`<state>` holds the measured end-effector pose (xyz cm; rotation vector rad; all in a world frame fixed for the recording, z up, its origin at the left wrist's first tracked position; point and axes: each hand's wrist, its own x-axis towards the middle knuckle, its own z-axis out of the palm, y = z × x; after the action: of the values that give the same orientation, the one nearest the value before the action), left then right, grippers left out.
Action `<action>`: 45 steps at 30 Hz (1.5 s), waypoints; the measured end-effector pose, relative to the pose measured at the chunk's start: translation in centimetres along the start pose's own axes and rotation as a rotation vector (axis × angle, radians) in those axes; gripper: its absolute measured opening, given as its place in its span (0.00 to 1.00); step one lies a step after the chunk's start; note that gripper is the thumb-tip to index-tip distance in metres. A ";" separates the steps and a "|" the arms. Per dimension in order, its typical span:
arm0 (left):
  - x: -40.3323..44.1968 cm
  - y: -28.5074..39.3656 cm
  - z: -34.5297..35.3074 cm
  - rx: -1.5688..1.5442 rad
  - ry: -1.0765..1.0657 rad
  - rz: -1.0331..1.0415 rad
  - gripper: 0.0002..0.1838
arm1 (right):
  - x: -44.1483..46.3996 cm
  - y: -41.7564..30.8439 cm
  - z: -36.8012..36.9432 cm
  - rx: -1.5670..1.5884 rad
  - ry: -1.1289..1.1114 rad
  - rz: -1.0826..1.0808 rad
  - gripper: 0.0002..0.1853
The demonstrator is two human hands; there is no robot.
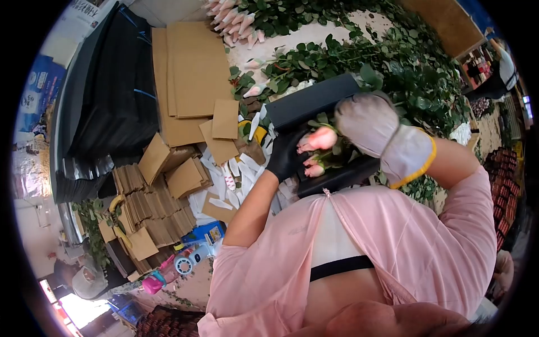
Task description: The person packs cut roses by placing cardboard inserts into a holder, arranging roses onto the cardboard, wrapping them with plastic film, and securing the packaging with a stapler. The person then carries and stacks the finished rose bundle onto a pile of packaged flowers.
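Observation:
Several pink roses [318, 140] lie between two black side pieces, one behind [311, 102] and one in front [342, 176]. My left hand [285, 153], in a black glove, is curled around the rose heads from the left, its fingers partly hidden by the blooms and dark surroundings. My right hand [368, 121], in a pale grey glove with a yellow cuff, is closed above the leafy stem side of these roses. What lies inside its fingers is hidden.
Leafy rose stems [415, 73] cover the table behind and to the right, with wrapped rose heads [236, 19] at the back. On the left stand cardboard sheets [196, 70], black sheets [112, 101] and small cardboard pieces [151, 208]. White sleeves [241, 174] and a bottle [193, 257] lie nearby.

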<state>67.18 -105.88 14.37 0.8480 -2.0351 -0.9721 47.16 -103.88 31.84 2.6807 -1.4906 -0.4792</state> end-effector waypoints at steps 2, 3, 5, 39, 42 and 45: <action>-0.3 -0.8 0.0 0.052 -0.048 0.010 0.18 | 1.1 -0.3 3.6 -0.056 0.197 0.017 0.11; -0.3 -1.3 0.0 0.103 -0.086 0.020 0.18 | 1.8 0.1 6.2 -0.090 0.427 -0.063 0.11; -0.1 -1.6 0.0 0.151 -0.117 0.034 0.19 | 2.6 1.0 7.8 -0.131 0.654 -0.149 0.12; -5.7 3.1 -1.3 0.099 0.163 -0.108 0.25 | 0.1 -0.6 0.1 0.261 -0.151 -0.254 0.15; -3.7 3.0 0.3 0.113 0.165 -0.015 0.25 | 2.3 -1.9 3.5 0.264 -0.397 -0.325 0.08; -4.4 1.3 2.0 0.045 0.156 -0.101 0.27 | 3.8 -2.0 7.6 0.376 -0.358 -0.418 0.08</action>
<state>67.57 -101.10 13.17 1.0268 -1.9030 -0.8881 48.50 -105.16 23.29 3.3763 -1.1687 -0.8071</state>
